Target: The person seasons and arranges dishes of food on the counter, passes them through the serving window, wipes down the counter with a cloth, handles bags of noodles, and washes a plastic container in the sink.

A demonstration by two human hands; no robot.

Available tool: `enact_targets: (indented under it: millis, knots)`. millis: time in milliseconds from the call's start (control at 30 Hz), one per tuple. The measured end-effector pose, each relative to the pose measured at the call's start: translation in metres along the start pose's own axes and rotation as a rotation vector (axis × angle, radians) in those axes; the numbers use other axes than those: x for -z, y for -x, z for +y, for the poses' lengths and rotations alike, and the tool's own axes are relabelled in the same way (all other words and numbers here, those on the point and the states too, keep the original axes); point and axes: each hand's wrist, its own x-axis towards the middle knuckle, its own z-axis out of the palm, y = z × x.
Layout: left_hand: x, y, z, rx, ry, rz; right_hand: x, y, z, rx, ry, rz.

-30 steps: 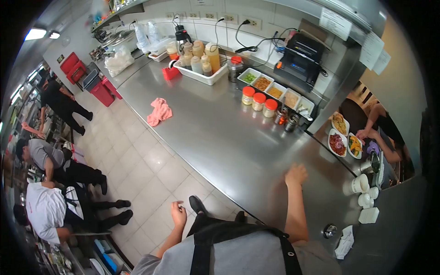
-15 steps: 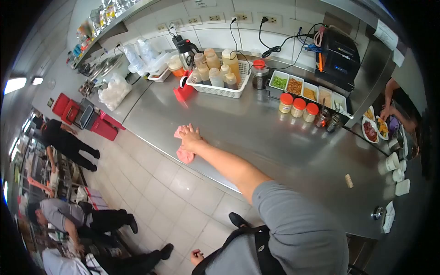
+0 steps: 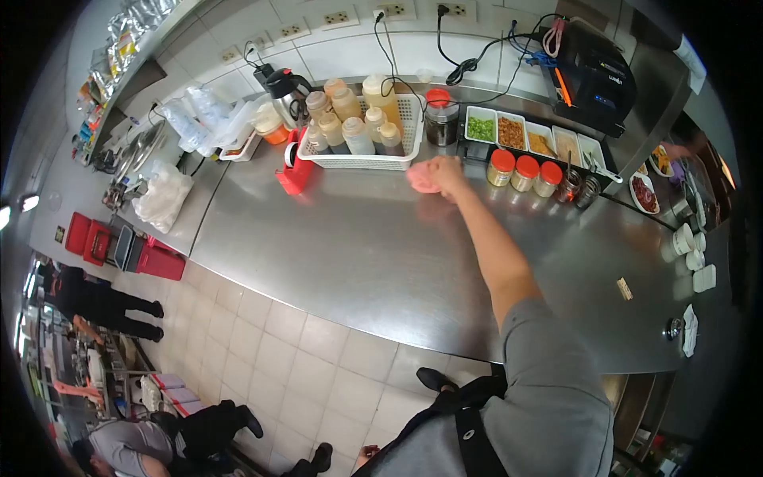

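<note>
My right hand (image 3: 447, 176) is closed on a bunched pink cloth (image 3: 424, 178), pressing it to the steel counter (image 3: 342, 254) near the back. The cloth lies just in front of the right end of a white basket (image 3: 362, 161) of squeeze bottles. A dark jar with a red lid (image 3: 441, 119) stands behind my hand, and several smaller red-lidded jars (image 3: 524, 172) are to its right. My left hand (image 3: 368, 455) hangs low beside my body, off the counter. Only a small part of it shows, so its fingers cannot be made out.
A red tape dispenser (image 3: 294, 171) and a thermos (image 3: 288, 95) stand left of the basket. Containers of toppings (image 3: 509, 132) sit below a black machine (image 3: 592, 79) with cords. A small beige object (image 3: 625, 288) lies at right. Co-workers (image 3: 99, 302) stand at left.
My right hand and the pink cloth have moved from the counter's front edge toward the back and right, near the basket and jars. The view has shifted. My left hand stays low.
</note>
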Motion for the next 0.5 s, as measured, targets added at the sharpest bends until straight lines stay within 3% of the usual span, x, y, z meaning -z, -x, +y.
enact_targets:
  millis: [33, 100, 167, 300, 367, 433, 500]
  knots:
    - [-0.003, -0.008, 0.009, 0.109, -0.150, 0.024, 0.012, -0.004, 0.010, -0.020, 0.284, 0.017]
    - [-0.007, -0.015, 0.035, 0.155, -0.015, 0.044, -0.022, -0.002, 0.039, 0.004, 0.462, 0.310]
    - [-0.011, -0.022, 0.058, 0.174, 0.074, 0.075, -0.088, -0.029, 0.057, 0.058, 0.460, 0.320]
    - [-0.014, -0.025, 0.082, 0.085, 0.023, -0.027, -0.175, -0.001, -0.066, -0.185, 0.395, 0.280]
    - [-0.010, -0.027, 0.084, -0.004, -0.045, -0.080, -0.199, -0.009, -0.110, -0.075, 0.326, 0.123]
    - [-0.007, -0.021, 0.087, 0.021, 0.002, -0.033, -0.215, 0.003, -0.144, 0.139, 0.379, -0.013]
    - [-0.005, -0.010, 0.093, 0.139, 0.075, 0.010, -0.243, 0.046, -0.168, 0.425, 0.248, 0.008]
